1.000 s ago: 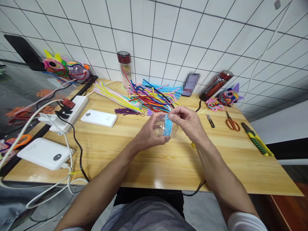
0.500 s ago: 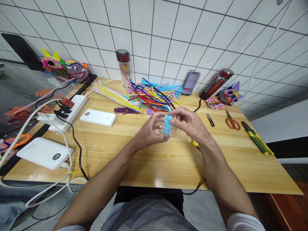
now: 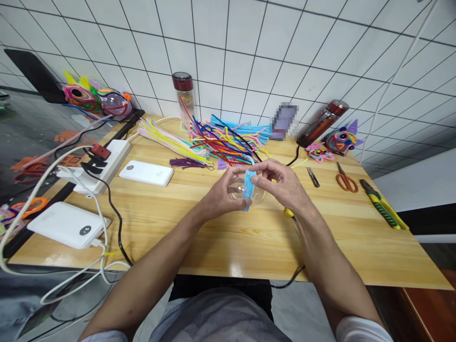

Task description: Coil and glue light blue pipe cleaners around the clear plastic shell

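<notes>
A clear plastic ball (image 3: 235, 191) with a band of light-blue pipe cleaners (image 3: 249, 185) around its middle is held above the table. My left hand (image 3: 221, 194) wraps the ball's left side, thumb low by the band and fingers over the top. My right hand (image 3: 280, 183) presses thumb and fingertips on the band's upper right. One blue end curls up above the ball. Behind it lies a heap of colourful pipe cleaners (image 3: 228, 142). A yellow-handled tool (image 3: 288, 213) is partly hidden under my right wrist.
Wire cutters (image 3: 313, 177), orange scissors (image 3: 346, 179) and green-yellow pliers (image 3: 383, 204) lie on the right. White power banks (image 3: 146, 173), a power strip (image 3: 107, 166) and loose cables are on the left. A glass bottle (image 3: 183, 90), a red thermos (image 3: 322, 123) and a decorated fish (image 3: 342, 140) stand behind.
The whole view shifts slightly. Both hands keep nearly the same hold on the ball and the blue band.
</notes>
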### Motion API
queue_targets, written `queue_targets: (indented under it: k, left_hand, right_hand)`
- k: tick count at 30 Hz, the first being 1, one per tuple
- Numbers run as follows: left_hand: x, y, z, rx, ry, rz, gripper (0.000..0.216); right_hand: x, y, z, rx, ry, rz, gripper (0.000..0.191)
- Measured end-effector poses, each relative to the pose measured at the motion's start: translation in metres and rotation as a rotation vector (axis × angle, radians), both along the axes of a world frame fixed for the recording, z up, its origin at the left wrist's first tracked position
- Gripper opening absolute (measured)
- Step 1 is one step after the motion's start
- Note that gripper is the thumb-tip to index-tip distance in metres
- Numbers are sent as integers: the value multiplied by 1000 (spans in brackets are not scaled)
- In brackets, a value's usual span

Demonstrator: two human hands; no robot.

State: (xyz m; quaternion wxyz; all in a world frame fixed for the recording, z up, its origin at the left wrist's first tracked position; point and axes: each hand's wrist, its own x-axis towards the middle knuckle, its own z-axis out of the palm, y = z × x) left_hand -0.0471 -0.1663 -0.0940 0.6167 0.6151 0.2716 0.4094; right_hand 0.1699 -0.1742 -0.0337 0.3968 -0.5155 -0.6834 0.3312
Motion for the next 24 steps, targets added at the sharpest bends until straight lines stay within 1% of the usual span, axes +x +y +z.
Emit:
queue_targets:
  k: [5, 12, 16, 20, 24]
  left_hand:
    - [0, 1, 0, -92, -61, -70, 82]
    - [1, 4, -9, -137, -98, -104, 84]
    - [1, 4, -10, -140, -94, -110, 84]
    - [2, 5, -10, -125, -101, -89, 82]
    - [1, 6, -10, -113, -105, -67, 83]
  right_hand:
    - [-1, 1, -2, -13, -2, -11, 32]
    - [0, 2, -8, -61, 21, -14, 33]
    - [-1, 3, -9, -71, 40, -17, 36]
    - [-6, 3, -8, -28, 94, -59, 44]
    - [-10, 1, -7, 60, 67, -99, 41]
